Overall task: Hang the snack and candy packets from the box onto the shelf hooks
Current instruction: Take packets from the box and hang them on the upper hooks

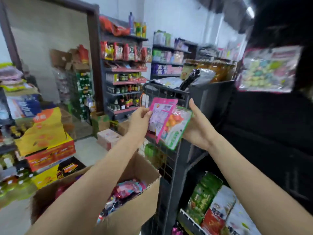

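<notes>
Packets: a pink packet (161, 114) and a green packet (176, 128) were held up together in front of the wire grid (169, 94) at the end of the dark shelf (211, 94), the pink one overlapping the green one's left side; the left hand (140, 121) pinched the pink packet's left edge between thumb and curled fingers; the right hand (198, 126) cupped the green packet from the right, thumb raised along its upper edge, fingers hidden behind it; below the forearms stood an open cardboard box (135, 211) with more pink and red packets (128, 189) inside; a clear packet of pastel candy (267, 68) hung high on the right, blurred; green and white bags (211, 206) stood on the shelf's lower tier; stacked cartons (45, 141) lay to the left, and further shelves of bottles and snacks (125, 77) stood behind.
</notes>
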A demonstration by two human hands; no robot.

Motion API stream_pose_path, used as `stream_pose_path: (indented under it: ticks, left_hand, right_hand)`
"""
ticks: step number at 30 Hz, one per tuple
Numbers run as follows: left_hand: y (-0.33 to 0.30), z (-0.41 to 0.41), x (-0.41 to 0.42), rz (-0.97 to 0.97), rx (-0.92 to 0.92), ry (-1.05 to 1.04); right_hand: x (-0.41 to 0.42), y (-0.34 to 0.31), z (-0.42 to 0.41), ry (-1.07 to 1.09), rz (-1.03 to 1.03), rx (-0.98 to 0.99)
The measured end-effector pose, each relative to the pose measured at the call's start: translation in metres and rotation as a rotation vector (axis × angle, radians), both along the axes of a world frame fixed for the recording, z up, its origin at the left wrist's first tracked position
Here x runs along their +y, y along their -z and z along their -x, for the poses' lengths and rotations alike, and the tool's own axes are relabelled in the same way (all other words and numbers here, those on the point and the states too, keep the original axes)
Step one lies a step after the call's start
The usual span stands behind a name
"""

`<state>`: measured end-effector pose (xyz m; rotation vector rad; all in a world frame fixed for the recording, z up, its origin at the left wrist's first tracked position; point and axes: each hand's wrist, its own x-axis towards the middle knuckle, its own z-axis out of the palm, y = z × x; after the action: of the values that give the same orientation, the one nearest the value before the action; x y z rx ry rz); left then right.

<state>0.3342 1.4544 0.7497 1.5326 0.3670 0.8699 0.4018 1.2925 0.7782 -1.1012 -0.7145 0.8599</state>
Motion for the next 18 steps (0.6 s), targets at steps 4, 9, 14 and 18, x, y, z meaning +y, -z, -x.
stream_pose_path:
  ticks: [4, 9, 14, 18]
  left_hand:
    - [-0.058, -0.044, -0.062, 0.268, -0.117, 0.157]
    - [-0.115, -0.077, -0.127, 0.134, -0.136, 0.198]
    - [-0.136, -0.082, -0.137, -0.071, -0.181, 0.055]
    - [-0.145, -0.076, -0.144, -0.182, -0.156, -0.053]
  right_hand:
    - [-0.048, -0.032, 0.007, 0.313, -0.12, -0.224]
    - [-0.107, -0.081, -0.011, 0.997, 0.001, -0.704]
    - [-0.157, -0.133, -0.029, 1.301, 0.234, -1.106]
    - [-0.165, -0.163, -0.043, 1.274, 0.38, -1.164]
